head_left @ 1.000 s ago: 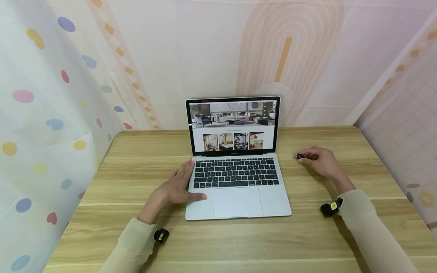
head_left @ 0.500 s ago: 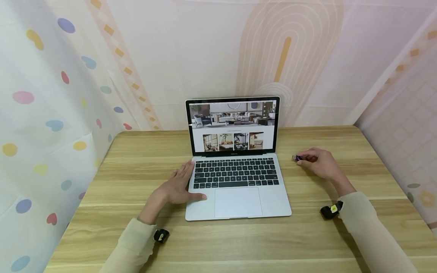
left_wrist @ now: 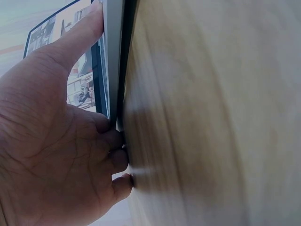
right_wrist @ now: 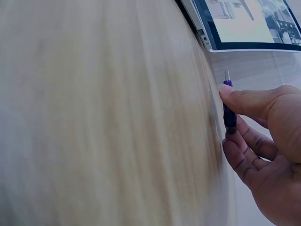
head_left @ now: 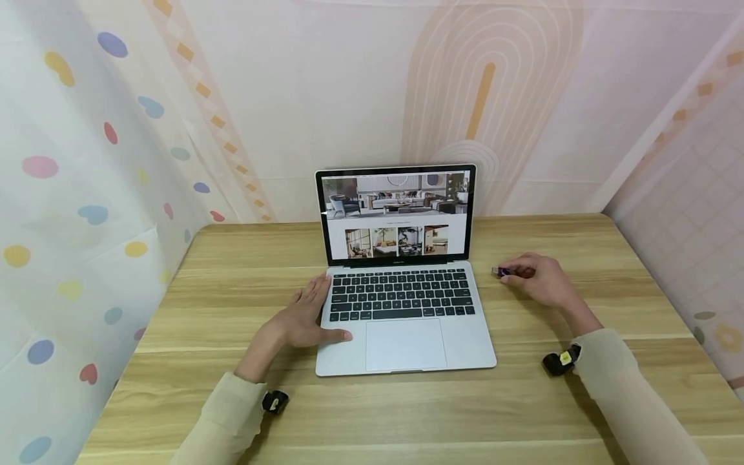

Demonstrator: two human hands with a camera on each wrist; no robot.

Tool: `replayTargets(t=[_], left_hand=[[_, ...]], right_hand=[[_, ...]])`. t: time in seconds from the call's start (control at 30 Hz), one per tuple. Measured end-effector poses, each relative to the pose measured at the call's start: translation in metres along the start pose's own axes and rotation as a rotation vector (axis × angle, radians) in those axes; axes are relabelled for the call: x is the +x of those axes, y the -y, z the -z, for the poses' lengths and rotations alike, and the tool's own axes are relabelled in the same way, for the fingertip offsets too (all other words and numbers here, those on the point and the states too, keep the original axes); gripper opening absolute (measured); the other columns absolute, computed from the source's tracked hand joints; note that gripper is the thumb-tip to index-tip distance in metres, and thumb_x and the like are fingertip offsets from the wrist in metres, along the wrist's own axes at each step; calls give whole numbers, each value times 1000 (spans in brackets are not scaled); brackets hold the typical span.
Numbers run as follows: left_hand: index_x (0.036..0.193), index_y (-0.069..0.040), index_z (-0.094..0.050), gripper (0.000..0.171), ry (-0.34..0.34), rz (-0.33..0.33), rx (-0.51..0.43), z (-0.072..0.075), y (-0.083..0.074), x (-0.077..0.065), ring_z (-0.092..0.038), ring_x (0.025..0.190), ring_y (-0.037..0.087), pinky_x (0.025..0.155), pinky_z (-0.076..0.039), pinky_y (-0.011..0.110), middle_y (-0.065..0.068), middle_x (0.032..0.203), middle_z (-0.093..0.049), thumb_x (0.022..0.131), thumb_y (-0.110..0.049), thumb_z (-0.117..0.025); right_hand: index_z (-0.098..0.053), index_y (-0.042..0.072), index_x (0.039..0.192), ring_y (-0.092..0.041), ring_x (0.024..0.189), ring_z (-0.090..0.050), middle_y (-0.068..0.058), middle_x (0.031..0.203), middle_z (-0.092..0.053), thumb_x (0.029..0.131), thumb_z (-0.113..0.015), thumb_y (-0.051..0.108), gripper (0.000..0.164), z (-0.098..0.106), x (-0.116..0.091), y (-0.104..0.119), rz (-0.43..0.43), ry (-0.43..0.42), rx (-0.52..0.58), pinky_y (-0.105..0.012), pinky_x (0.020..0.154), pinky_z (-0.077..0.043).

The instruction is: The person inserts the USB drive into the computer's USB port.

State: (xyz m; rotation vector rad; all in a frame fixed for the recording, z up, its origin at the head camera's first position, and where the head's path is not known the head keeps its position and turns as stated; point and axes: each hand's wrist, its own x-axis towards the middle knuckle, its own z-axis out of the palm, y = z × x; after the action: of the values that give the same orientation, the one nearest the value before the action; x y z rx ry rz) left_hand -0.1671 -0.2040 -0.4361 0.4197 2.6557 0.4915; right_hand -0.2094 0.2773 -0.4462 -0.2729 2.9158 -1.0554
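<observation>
R hand has the stick pinched btwn thumb & fingertips, closed right down on it; in the R wrist view the lower fingers curl loosely below the thumb. Stick is dark purple w/ a bare metal plug that points at the R side of the laptop, nr it but not touching; ports show on that side in the R wrist view. L hand is spread: thumb lies on the palm rest L of the trackpad, other fingers extended along the L edge by the kbd, pinching nothing small. Vs 1 s ago: R hand & stick have shifted a bit L and slightly toward the person, so the plug is closer to the laptop; L hand and laptop look unmoved. Laptop sits open on a wood-grain table, screen lit w/ a living-rm pic up top & 4 smaller pics in a row below; text mostly too small to read. Behind, a pale cloth w/ peach arches; L cloth has coloured dots & hearts, R cloth a faint grid. Both sleeves beige, black cam at each wrist.
</observation>
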Motion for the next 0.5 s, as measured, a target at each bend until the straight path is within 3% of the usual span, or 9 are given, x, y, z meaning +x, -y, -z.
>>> replayTargets(t=[0.5], left_hand=[[164,-2,5,130,-2,0,-1,-1,1,1,2,161,39,130,-5,62,17,173,7,83,-69,-72]], right_hand=[[-78,9,116,-19,87,-60,-12,108,-71,93,-78,18,25,-8,0,10,52,12,35,-21,72,-50]])
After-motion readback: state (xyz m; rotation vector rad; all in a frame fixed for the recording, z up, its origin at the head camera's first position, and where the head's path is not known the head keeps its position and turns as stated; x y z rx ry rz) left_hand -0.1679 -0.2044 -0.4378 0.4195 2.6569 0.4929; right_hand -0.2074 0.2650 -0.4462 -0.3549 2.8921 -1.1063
